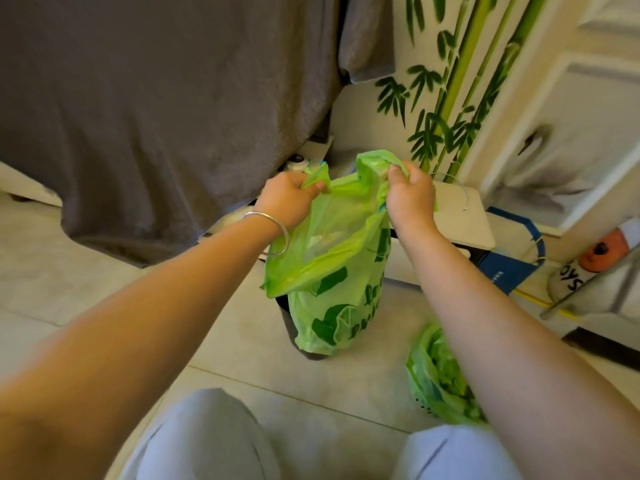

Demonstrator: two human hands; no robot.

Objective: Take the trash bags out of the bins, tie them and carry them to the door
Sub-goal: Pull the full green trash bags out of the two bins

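Observation:
A light green plastic trash bag [334, 292] with dark green print hangs in the middle of the view, its mouth held apart. My left hand [289, 199], with a silver bangle on the wrist, grips the bag's left handle. My right hand [410, 199] pinches the right handle at about the same height. Behind and under the bag, a dark bin [289, 323] shows only at its left side and base. A second green bag [440, 379] lies on the floor at the lower right, partly hidden by my right forearm.
A grey blanket [166, 116] drapes over furniture at the left. A white stool or box [460, 220] and a blue paper bag [509, 268] stand behind the bin. A white panelled door [571, 116] is at the right beside bamboo wall art [450, 98]. My knees fill the bottom.

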